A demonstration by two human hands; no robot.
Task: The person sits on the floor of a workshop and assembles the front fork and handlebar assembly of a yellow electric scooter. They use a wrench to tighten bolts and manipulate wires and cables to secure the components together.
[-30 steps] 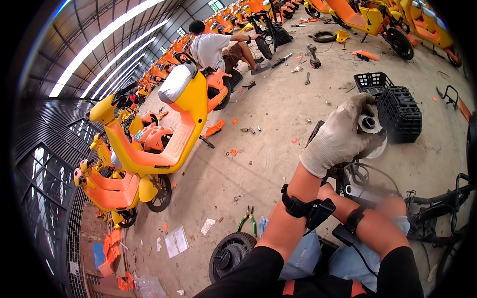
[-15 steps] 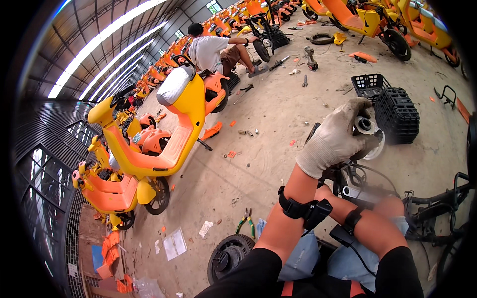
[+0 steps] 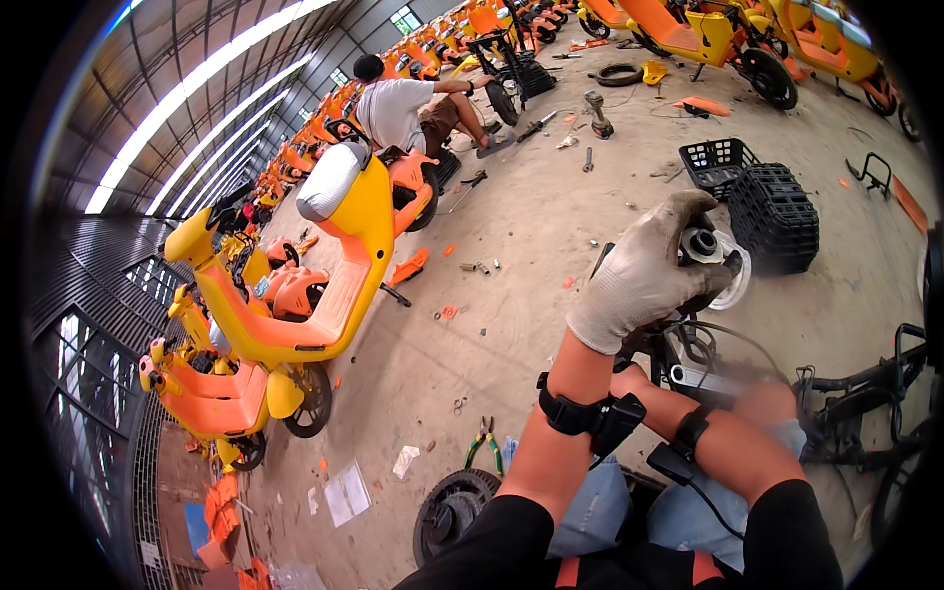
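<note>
My left hand [image 3: 639, 275], in a pale work glove with dirty fingers, curls its fingers and thumb around a round dark part with a hollow centre [image 3: 699, 244]. A white ring-shaped piece [image 3: 735, 273] shows just behind the fingertips. Under this hand is a dark vehicle frame with cables and a silver bar [image 3: 700, 380], between my knees. My right forearm [image 3: 723, 452] crosses beneath the left wrist. The right hand itself is hidden behind my left arm and glove.
Two black plastic baskets [image 3: 774, 218] lie beyond my hands. Green-handled pliers [image 3: 484, 445] and a black wheel [image 3: 452, 516] are at lower left. A yellow-orange scooter [image 3: 339, 265] stands to the left. Farther off, a seated person [image 3: 398, 108] handles a wheel. Black frame parts [image 3: 865, 423] are at right.
The view has shifted slightly, so the surroundings sit a little farther left. My left fingers have moved a little around the dark part, leaving more of the white ring exposed.
</note>
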